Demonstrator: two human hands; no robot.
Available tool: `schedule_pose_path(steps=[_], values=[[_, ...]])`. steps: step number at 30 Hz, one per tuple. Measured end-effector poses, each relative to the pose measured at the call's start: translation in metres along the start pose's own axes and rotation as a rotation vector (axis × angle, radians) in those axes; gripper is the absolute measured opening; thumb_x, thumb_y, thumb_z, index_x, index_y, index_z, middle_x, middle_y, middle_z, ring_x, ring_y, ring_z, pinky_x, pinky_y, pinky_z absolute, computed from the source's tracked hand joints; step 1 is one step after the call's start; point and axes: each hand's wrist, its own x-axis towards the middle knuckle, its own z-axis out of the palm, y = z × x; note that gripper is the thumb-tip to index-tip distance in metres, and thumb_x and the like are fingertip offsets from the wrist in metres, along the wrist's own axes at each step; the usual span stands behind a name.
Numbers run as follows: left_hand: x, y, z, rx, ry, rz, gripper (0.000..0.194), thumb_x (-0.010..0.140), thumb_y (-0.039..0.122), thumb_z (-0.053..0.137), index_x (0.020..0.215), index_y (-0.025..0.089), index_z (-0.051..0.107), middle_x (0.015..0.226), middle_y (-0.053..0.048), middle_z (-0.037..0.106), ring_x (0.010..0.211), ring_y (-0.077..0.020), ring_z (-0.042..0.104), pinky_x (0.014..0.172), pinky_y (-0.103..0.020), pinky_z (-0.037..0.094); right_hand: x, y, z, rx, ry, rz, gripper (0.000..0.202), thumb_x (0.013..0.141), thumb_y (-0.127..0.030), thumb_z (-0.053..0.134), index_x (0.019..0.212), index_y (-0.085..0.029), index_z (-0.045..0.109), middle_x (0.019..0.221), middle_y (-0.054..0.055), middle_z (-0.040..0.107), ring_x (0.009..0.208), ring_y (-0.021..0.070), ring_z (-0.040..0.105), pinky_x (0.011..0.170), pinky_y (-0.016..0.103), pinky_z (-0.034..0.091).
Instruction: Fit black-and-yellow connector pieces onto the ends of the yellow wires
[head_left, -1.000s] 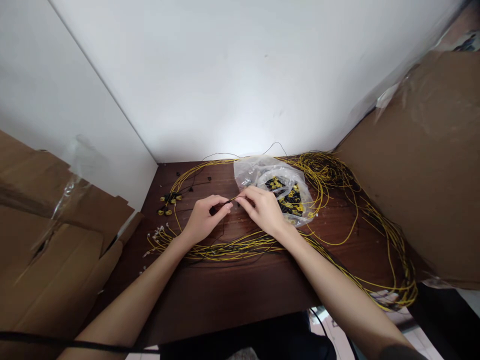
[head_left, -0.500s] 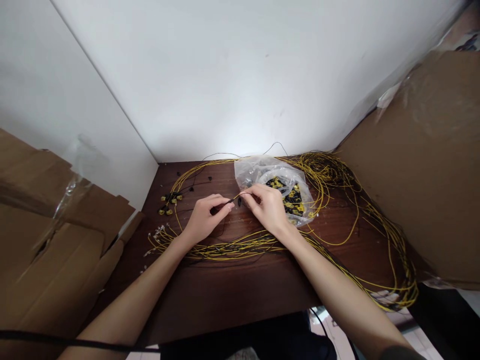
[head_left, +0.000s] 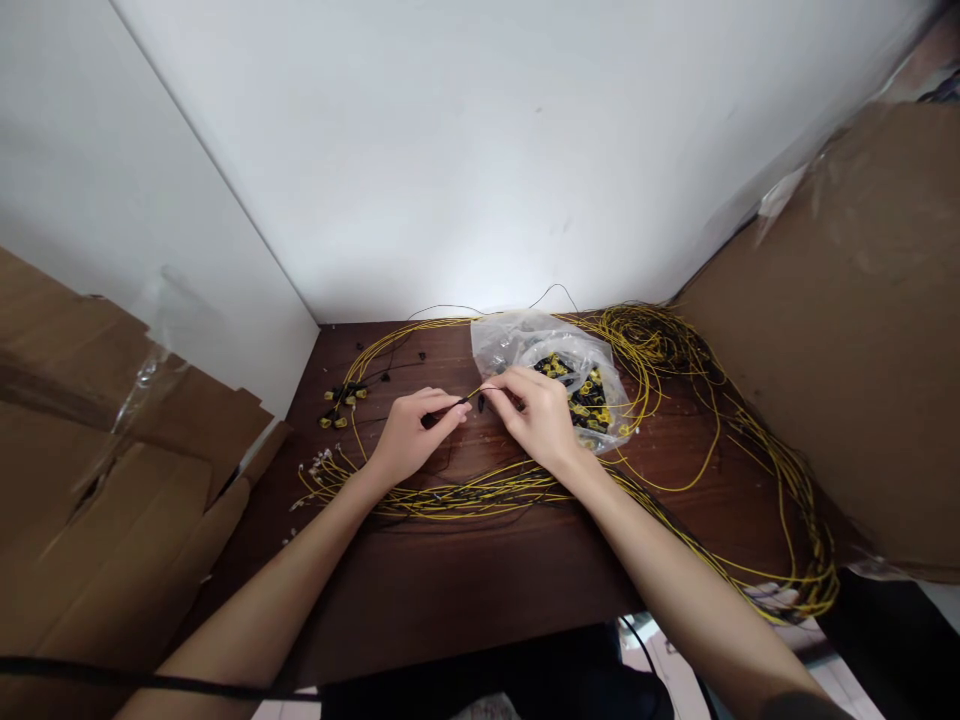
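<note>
Between thumb and fingers my left hand (head_left: pixel 415 428) pinches a small black part, mostly hidden by the fingers. A yellow and black wire (head_left: pixel 474 394) runs from that part to my right hand (head_left: pixel 534 412), whose fingertips are closed on it. Just beyond the right hand lies an open clear plastic bag (head_left: pixel 499 343) full of black and yellow connectors (head_left: pixel 592 400). Under my forearms, a bundle of yellow and black wires (head_left: pixel 457 497) stretches across the table, its ends bearing small pale tips (head_left: pixel 324 462) at the left.
Several black and yellow connectors (head_left: pixel 341 400) lie at the table's left. A coil of yellow wire (head_left: pixel 645 335) rests at the back right. Cardboard stands on the left (head_left: pixel 127 520) and the right (head_left: pixel 840 330), with a white wall (head_left: pixel 480 150) behind the dark wooden table (head_left: pixel 465 580).
Both hands keep the same grip on the wire and black part. The whole view has shifted very slightly; nothing else has visibly moved.
</note>
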Motion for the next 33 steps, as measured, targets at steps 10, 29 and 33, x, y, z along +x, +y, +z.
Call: schedule_pose_path(steps=[10, 29, 33], values=[[-0.0013, -0.0047, 0.0014, -0.033, 0.031, -0.031, 0.018, 0.083, 0.027, 0.055, 0.087, 0.016, 0.069, 0.084, -0.006, 0.068, 0.078, -0.0171, 0.061, 0.076, -0.029, 0.045, 0.0003, -0.0028, 0.0012, 0.046, -0.093, 0.009, 0.019, 0.088, -0.026, 0.049, 0.082, -0.017, 0.065, 0.077, 0.003, 0.064, 0.07, 0.014, 0.057, 0.067, 0.025, 0.042], [0.0004, 0.0012, -0.0006, -0.018, -0.011, 0.026, 0.02, 0.085, 0.025, 0.051, 0.077, 0.017, 0.067, 0.079, -0.004, 0.068, 0.077, -0.0166, 0.058, 0.075, -0.028, 0.043, 0.0037, -0.0021, 0.0004, 0.338, -0.025, 0.284, 0.032, 0.087, -0.038, 0.049, 0.071, -0.015, 0.065, 0.059, 0.001, 0.061, 0.055, 0.0111, 0.054, 0.057, 0.021, 0.041], [0.0004, 0.0013, -0.0007, -0.021, -0.013, 0.026, 0.02, 0.085, 0.025, 0.051, 0.077, 0.017, 0.067, 0.079, -0.004, 0.068, 0.077, -0.0164, 0.057, 0.075, -0.028, 0.043, 0.004, -0.0015, 0.0002, 0.334, -0.02, 0.288, 0.033, 0.087, -0.039, 0.049, 0.071, -0.015, 0.066, 0.06, 0.002, 0.061, 0.055, 0.0115, 0.054, 0.057, 0.022, 0.041]])
